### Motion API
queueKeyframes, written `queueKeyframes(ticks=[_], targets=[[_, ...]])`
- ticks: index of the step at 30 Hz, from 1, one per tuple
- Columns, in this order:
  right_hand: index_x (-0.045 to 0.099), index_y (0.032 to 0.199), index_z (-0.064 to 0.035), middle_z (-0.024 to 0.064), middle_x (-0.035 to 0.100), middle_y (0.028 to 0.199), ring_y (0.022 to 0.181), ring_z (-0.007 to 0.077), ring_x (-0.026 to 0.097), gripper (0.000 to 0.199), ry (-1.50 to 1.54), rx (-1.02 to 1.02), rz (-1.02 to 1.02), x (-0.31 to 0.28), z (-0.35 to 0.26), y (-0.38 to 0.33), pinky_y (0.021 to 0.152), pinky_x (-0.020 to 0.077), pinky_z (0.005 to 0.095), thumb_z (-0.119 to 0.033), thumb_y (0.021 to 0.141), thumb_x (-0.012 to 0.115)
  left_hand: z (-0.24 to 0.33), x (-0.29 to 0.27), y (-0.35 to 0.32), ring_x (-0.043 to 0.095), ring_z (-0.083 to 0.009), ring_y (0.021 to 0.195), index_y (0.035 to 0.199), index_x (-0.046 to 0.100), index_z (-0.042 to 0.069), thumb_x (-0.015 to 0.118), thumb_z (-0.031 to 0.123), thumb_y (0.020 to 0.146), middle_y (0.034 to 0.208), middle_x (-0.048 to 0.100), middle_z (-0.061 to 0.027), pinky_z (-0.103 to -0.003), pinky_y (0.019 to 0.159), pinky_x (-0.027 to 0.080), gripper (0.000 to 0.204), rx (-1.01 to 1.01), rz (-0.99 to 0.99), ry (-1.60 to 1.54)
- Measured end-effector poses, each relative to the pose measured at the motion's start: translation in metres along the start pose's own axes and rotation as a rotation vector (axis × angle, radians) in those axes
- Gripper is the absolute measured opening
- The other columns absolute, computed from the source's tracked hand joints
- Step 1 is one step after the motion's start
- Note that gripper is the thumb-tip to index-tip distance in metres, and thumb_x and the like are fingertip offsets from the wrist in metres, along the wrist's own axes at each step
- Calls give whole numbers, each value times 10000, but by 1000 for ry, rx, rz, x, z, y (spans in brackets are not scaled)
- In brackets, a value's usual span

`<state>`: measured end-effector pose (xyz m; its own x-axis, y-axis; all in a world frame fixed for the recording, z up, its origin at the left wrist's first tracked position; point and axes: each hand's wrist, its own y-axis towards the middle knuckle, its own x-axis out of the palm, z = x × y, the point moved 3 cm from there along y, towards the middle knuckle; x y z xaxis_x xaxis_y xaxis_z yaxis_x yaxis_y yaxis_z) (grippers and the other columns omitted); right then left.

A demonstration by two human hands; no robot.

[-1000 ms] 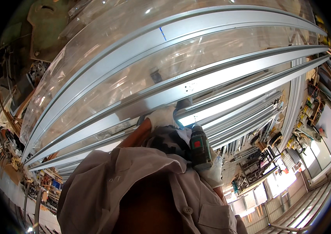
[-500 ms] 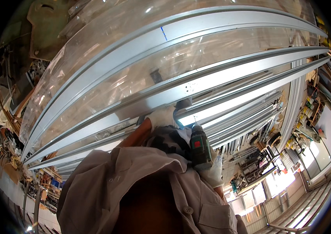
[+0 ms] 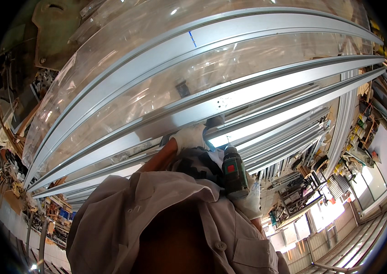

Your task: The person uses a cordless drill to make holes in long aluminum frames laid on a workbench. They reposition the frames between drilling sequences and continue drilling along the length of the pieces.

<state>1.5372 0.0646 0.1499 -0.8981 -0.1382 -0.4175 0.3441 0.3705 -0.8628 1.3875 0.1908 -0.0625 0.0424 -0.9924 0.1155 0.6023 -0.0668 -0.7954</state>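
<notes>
My left hand (image 3: 190, 138), in a white glove, presses against the underside edge of a long aluminium frame rail (image 3: 248, 96) that runs across the view. My right hand (image 3: 248, 201), also gloved in white, grips a dark green cordless drill (image 3: 233, 169) pointed up at the rail, just right of the left hand. Clear curved panels (image 3: 125, 59) sit between the rails. A short blue mark (image 3: 192, 39) is drawn on the upper rail. My pale work shirt (image 3: 166, 219) fills the lower middle.
More aluminium profiles (image 3: 289, 141) lie stacked to the right of the drill. Workshop clutter with racks and tools (image 3: 303, 192) stands at the right and lower right; wood scraps and shelving (image 3: 6, 137) line the left edge.
</notes>
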Motion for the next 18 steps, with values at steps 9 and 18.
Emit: queueKeyframes(ticks=[9,18], targets=[[681,1090,-38,159,705,860,765,283,684,361,-42,-36,5,-2,-6,-1,693,535,409,-185,770,764,5,-3,-3,570,-420,1283,1503,354,-72,877,482,691,1416,539,-323,-419,1085,449,1113,22,-55,29],[688,1088,-34,188,708,836,750,326,702,360,-70,-51,13,-5,-20,2,677,536,422,-214,783,751,8,-6,-7,578,-423,1268,1489,373,-75,864,459,715,1396,557,-317,-428,1072,457,1061,-12,-60,11]])
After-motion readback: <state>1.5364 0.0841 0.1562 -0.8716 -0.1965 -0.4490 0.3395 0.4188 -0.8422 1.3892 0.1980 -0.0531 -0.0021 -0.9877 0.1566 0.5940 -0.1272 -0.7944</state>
